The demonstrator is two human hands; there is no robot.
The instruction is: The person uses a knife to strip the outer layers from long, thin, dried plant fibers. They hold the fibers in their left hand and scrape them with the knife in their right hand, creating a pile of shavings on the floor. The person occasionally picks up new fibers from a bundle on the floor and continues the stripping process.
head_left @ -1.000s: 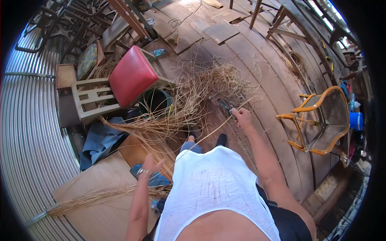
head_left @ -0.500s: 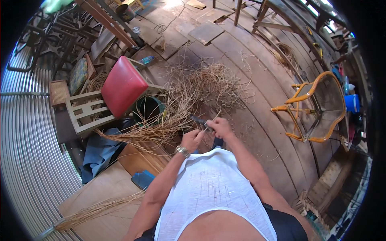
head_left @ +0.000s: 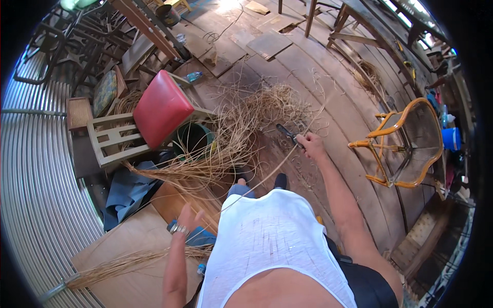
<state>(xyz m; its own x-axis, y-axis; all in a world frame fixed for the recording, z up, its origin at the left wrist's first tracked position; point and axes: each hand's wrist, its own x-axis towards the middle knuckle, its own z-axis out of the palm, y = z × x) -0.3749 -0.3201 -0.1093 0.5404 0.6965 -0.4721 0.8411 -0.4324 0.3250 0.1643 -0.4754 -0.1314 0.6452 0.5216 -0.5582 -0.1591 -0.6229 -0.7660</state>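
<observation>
My right hand [head_left: 310, 145] is stretched forward above the floor, closed on a dark, narrow knife-like tool [head_left: 285, 130]. A long pale cane strand [head_left: 270, 173] runs from that hand down across my white shirt toward the lower left. Its near end is hard to follow. My left hand [head_left: 190, 218], with a metal watch at the wrist, hovers low on the left with fingers apart and somewhat blurred. Beneath it lie a blue cloth [head_left: 201, 237] and a bundle of cane strands [head_left: 131, 263]. Ahead spreads a big tangle of cane strands [head_left: 231, 136].
A chair with a red seat [head_left: 163, 109] lies tipped beside a dark green bucket [head_left: 194, 137] on the left. To the right is an orange-framed chair [head_left: 405, 141]. A corrugated metal wall [head_left: 38, 179] borders the left. Plywood [head_left: 113, 246] lies near me.
My hands have moved apart. The right one went forward and right with the tool and strand; the left one dropped back to the lower left and opened.
</observation>
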